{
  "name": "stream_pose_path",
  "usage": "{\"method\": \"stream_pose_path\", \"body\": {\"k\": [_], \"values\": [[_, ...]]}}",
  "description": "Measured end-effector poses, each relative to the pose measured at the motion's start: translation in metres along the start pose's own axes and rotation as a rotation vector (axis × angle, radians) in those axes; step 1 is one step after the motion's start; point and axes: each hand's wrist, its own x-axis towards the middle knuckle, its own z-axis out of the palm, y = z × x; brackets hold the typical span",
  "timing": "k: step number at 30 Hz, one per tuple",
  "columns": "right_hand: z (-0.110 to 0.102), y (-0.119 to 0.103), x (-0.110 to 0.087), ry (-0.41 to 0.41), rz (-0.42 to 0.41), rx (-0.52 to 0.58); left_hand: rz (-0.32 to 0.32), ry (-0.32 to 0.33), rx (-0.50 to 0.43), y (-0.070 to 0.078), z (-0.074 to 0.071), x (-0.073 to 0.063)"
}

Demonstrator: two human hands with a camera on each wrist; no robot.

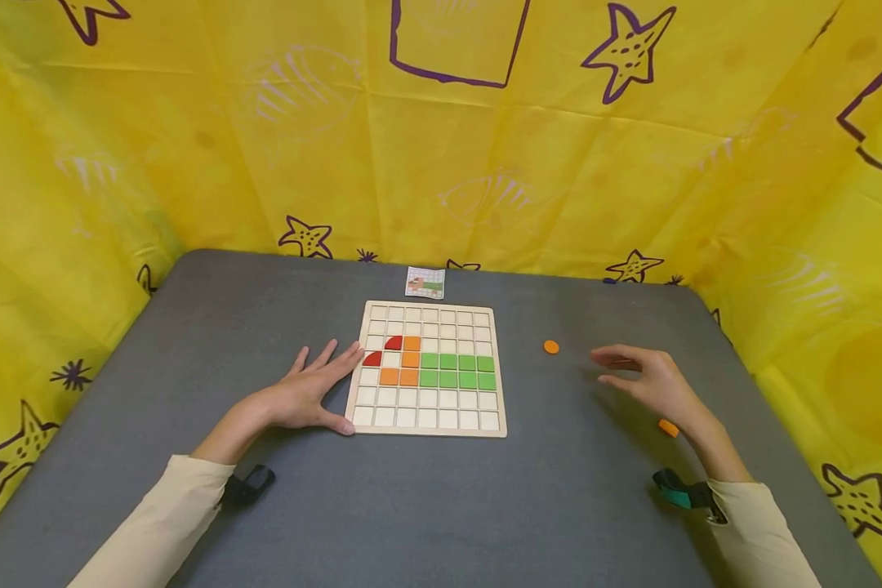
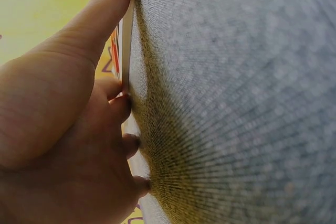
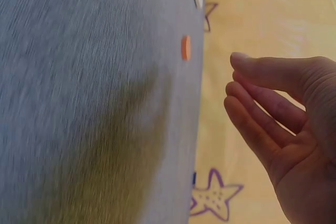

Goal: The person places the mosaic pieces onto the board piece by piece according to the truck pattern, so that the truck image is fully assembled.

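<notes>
A wooden grid board [image 1: 426,430] lies on the table. My left hand [image 1: 305,396] is spread at its left side, thumb and a fingertip touching the frame. Set in the board are two red quarter-round pieces [image 1: 394,343], several orange squares [image 1: 411,359] and two rows of green squares [image 1: 448,379]. To the right of the board lies an orange disc [image 1: 551,347]. My right hand [image 1: 650,380] hovers above the table to the disc's right, its fingers loosely bent and holding nothing. In the right wrist view the disc [image 3: 186,48] is apart from the fingertips.
Behind the board is a small picture card [image 1: 425,283] with a coloured grid pattern. Stacked-looking orange pieces [image 1: 668,428] lie by my right wrist. The grey table [image 1: 426,514] meets yellow patterned cloth [image 1: 441,147] at the back and sides.
</notes>
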Motion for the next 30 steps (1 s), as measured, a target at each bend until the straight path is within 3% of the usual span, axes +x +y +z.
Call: {"method": "stream_pose_path", "body": {"k": [10, 18, 23, 30], "values": [[-0.013, 0.016, -0.020, 0.005, 0.016, -0.068, 0.010, -0.003, 0.002, 0.001, 0.002, 0.000], [-0.018, 0.025, -0.040, 0.029, 0.052, 0.022, -0.001, -0.004, -0.004, 0.002, -0.001, -0.001], [-0.025, 0.033, -0.056, 0.007, 0.151, 0.058, -0.004, -0.014, -0.007, 0.003, -0.002, -0.001], [-0.034, 0.043, -0.070, -0.076, 0.264, 0.013, -0.011, -0.014, -0.001, 0.003, -0.002, -0.001]]}}
